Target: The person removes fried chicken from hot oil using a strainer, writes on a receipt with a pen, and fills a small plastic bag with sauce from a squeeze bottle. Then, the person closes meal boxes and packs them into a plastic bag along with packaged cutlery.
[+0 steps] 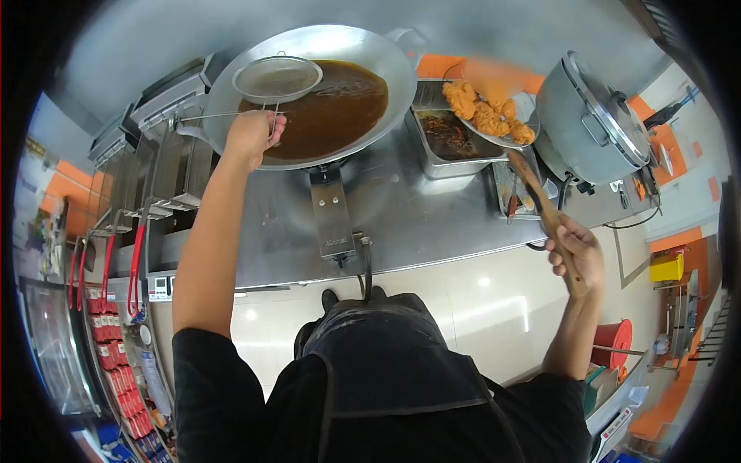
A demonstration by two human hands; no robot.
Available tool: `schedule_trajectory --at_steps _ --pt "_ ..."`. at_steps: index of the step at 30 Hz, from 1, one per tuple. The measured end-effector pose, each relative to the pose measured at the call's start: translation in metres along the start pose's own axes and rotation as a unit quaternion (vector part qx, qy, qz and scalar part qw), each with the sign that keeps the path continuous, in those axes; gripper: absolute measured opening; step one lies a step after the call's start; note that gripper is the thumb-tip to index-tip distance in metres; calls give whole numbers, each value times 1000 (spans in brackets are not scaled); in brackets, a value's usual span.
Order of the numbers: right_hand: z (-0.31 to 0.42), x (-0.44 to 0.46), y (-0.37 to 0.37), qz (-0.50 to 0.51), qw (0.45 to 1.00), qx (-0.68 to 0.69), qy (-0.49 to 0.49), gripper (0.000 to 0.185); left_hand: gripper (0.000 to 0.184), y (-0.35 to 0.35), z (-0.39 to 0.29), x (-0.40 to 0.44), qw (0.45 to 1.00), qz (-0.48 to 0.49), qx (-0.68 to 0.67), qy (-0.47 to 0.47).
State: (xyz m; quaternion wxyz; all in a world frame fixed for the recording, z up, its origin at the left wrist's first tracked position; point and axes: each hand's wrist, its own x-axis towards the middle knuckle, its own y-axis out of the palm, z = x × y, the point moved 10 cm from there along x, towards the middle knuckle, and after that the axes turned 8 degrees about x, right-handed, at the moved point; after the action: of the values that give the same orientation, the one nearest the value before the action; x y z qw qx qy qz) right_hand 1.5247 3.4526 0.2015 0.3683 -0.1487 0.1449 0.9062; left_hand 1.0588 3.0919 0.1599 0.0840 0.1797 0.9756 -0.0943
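While left hand (pixel 253 139) grips strainer (pixel 278 79), hold it level at 10 o'clock over wok (pixel 402 81); right hand (pixel 580 261), closed on wooden paddle (pixel 546 208), best stay clear at 4.

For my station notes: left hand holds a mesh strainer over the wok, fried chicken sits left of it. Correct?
No, the head view shows fried chicken right of the wok. The left hand does hold a mesh strainer over the wok.

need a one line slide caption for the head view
The left hand holds a strainer over a wok of brown liquid while the right hand grips a wooden stick.
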Motion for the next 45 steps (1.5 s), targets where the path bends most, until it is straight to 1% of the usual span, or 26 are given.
schedule_trajectory --at_steps 3,5,11,13,15,16,18,21,23,25,27,31,32,33,34,35,36,37,38,39,40,41,42,43,44,45 --pt "-24 25 5 28 999 27 23 37 18 6 -9 -21 999 -26 34 -1" --pt "-41 38 7 26 999 20 34 39 20 2 -6 -24 999 -21 -36 1" --pt "-80 62 18 62 992 77 83 43 30 12 5 -44 1000 -19 -6 17" --pt "-90 66 22 59 995 53 58 41 36 12 7 -55 999 -26 28 35" --pt "-101 78 18 94 993 58 53 46 32 16 -3 -69 998 -15 3 56" --pt "-104 83 13 87 994 37 48 46 30 15 0 -70 998 -59 -3 15" --pt "-104 85 11 95 995 3 38 46 26 15 0 -66 997 -39 -68 9" --pt "-111 82 6 94 993 49 52 48 25 2 -26 -89 996 -69 -39 32" --pt "-125 81 -4 58 981 174 65 53 26 -26 -42 -104 992 -89 -62 57" --pt "-135 81 -8 101 975 189 53 55 28 -78 -62 -113 983 -120 -100 100" --pt "-155 77 -32 -1 970 236 64 54 31 -140 -87 -138 971 -195 -27 137" --pt "-193 56 -47 -54 974 217 44 49 32 -287 -80 -157 933 -295 170 116" --pt "-200 48 -42 -55 974 218 39 49 32 -316 -68 -154 933 -294 167 120" --pt "-212 36 -34 -60 975 208 53 48 30 -343 -64 -157 865 -338 355 105" --pt "-223 22 -24 -64 976 197 66 47 29 -366 -57 -154 760 -370 527 86" --pt "-231 8 -8 -61 976 198 60 47 26 -369 -36 -120 643 -264 712 98" --pt "-241 -9 11 -58 980 177 71 47 24 -376 4 -95 488 -144 855 98" --pt "-253 -24 33 -49 984 152 83 47 22 -380 19 -85 481 -132 860 111" --pt "-265 -35 56 -25 986 142 82 47 21 -367 28 -92 495 -22 867 46" --pt "-288 -40 73 -42 980 162 111 49 21 -378 46 -73 547 -33 827 125" --pt "-314 -43 93 -56 972 178 142 52 21 -375 61 -65 472 -27 869 145" --pt "-334 -48 120 28 971 176 160 55 21 -408 61 -51 634 -148 755 79" --pt "-348 -59 148 101 964 172 175 57 24 -424 40 -86 774 -251 581 22" --pt "-362 -81 186 80 975 105 176 48 25 -419 10 -114 782 -260 564 62" --pt "-391 -97 217 132 965 45 220 45 23 -413 -13 -133 760 -241 595 101" --pt "-421 -118 239 147 935 -25 321 50 23 -412 -38 -172 738 -251 605 164"
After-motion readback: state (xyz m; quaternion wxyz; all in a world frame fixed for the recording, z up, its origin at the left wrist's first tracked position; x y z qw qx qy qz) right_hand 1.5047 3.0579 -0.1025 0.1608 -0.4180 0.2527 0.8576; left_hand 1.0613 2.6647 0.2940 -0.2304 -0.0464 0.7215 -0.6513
